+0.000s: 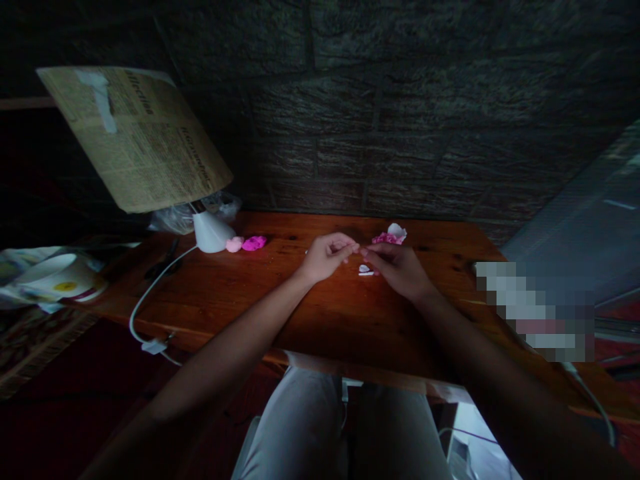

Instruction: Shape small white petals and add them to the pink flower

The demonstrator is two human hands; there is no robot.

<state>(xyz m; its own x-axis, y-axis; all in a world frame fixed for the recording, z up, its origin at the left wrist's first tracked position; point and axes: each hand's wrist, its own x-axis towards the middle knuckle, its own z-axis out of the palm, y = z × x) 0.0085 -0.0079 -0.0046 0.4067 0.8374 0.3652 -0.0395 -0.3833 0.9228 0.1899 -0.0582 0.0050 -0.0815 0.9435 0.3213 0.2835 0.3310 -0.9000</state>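
Observation:
My left hand (pixel 327 255) and my right hand (pixel 395 265) meet fingertip to fingertip above the middle of a wooden table (pixel 280 300). Both hands are pinched closed; whatever sits between the fingertips is too small to make out. A small white scrap (pixel 365 271) lies on the table just under the fingertips. Behind my right hand sits a crumpled pink and white piece (pixel 390 235).
A white lamp base (pixel 212 231) with a newspaper-covered shade (pixel 135 137) stands at the back left, its cable (pixel 150 293) trailing off the front edge. Two pink lumps (pixel 247 243) lie beside it. A cup (pixel 53 277) sits far left. A brick wall (pixel 400 133) backs the table.

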